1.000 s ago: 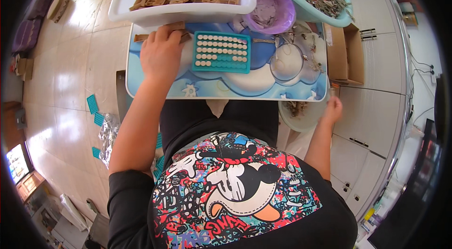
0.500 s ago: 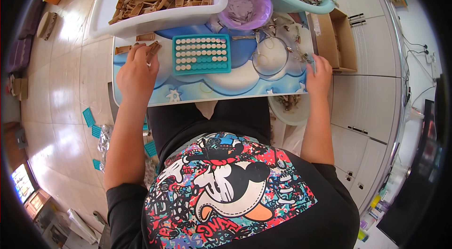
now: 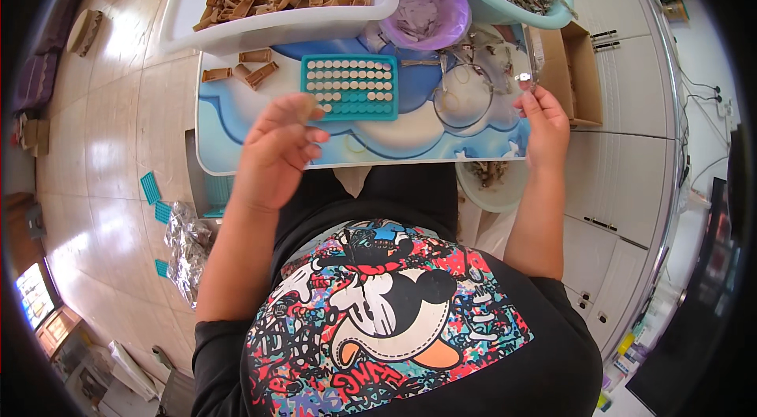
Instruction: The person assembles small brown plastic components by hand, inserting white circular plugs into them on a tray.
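My left hand [image 3: 277, 150] hovers over the lower left corner of a teal tray [image 3: 359, 111]. Its fingers are curled and slightly blurred, and whatever their tips hold is hidden. Rows of small round white discs [image 3: 351, 75] sit in the tray; the fingertips cover part of the lowest row. At the table's right edge, my right hand [image 3: 544, 123] pinches a small shiny metal part [image 3: 523, 78] between thumb and finger. Three brown plastic housings [image 3: 261, 74] lie loose on the table, left of the tray.
A white bin [image 3: 296, 21] of brown housings stands at the back, beside a purple-lined bowl [image 3: 465, 11] and a pale green tub [image 3: 561, 16] of metal parts with leads. More wired parts [image 3: 473, 62] lie on the table's right. A cardboard box [image 3: 587, 101] is to the right.
My left hand has moved right from the brown housings to the tray, leaving one housing it was touching on the table. My right hand has risen slightly with a metal part at its fingertips.
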Tool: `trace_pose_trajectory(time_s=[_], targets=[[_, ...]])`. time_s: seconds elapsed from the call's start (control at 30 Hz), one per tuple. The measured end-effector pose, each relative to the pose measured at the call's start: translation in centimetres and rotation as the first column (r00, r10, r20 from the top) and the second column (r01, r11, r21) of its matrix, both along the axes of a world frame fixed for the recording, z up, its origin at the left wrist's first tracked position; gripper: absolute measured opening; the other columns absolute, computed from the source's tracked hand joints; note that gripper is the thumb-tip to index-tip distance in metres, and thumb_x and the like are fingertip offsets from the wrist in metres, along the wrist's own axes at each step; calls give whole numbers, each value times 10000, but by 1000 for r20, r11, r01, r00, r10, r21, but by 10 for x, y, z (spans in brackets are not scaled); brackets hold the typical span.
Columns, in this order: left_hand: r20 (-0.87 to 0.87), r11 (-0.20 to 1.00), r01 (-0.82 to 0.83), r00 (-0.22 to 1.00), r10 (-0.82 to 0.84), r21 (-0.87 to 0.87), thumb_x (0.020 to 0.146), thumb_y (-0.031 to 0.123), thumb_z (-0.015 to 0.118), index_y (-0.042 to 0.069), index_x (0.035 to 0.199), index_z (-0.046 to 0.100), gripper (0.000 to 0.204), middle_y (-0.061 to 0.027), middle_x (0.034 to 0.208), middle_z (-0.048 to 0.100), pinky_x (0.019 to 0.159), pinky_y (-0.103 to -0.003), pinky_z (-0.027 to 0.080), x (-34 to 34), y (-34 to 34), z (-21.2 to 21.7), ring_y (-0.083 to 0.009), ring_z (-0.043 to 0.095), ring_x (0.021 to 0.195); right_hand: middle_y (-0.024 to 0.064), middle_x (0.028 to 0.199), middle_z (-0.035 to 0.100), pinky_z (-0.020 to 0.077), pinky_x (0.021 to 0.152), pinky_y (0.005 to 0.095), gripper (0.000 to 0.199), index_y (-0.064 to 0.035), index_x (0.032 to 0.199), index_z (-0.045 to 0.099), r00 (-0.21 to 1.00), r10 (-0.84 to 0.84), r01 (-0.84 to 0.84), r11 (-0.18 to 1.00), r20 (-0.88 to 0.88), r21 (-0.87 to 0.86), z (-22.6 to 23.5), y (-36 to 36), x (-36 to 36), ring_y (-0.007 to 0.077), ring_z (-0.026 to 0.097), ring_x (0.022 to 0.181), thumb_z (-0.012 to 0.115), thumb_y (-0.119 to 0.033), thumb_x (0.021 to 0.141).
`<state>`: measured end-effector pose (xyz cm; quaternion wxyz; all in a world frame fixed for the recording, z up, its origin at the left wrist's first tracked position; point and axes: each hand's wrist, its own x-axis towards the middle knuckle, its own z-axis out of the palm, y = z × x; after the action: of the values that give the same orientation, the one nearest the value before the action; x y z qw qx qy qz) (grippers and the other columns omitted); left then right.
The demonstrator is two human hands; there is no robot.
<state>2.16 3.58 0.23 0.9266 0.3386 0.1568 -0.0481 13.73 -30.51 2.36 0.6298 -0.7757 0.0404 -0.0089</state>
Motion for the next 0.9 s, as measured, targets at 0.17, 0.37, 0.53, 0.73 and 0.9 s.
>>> trace_pose_trajectory(time_s=[0.17,0.37,0.53,0.73,0.9], targets=[[-174,926,-7,983,-63,-379,901,235,523,61,1028,563,220,-85,904,572,551,-236,459,0,-38,1,-161,543,630,50,833,631,401,735,236,284,35,1092,597,952,289,-254,931,-105,262,-3,33,-25,96,545,763,598,-147,874],[-280,934,350,892,-354,-66,927,403,501,50,884,588,367,11,623,451,371,-206,200,4,-58,16,-62,289,428,44,836,620,443,742,234,265,42,1116,583,871,454,-381,866,-187,324,6,86,-62,102,559,781,567,-98,891],[-212,920,353,898,-385,-172,933,343,509,35,919,587,318,24,562,430,377,-207,197,0,-58,15,-47,299,414,41,946,627,477,768,236,283,30,1159,575,793,602,-587,796,-95,146,5,102,-69,97,582,839,558,-73,896],[-272,954,287,914,-300,-86,898,183,570,29,971,603,174,39,625,469,390,-191,191,-4,-54,15,-16,302,442,36,910,600,461,749,222,284,32,1170,549,820,567,-549,818,-81,170,3,108,-74,94,570,818,544,-64,903],[-193,967,165,973,-127,196,887,150,589,65,994,629,143,77,680,489,405,-173,182,-10,-51,18,11,301,464,20,862,592,434,720,200,250,33,1128,563,883,466,-436,861,-60,261,-4,107,-71,73,555,783,541,-67,899]])
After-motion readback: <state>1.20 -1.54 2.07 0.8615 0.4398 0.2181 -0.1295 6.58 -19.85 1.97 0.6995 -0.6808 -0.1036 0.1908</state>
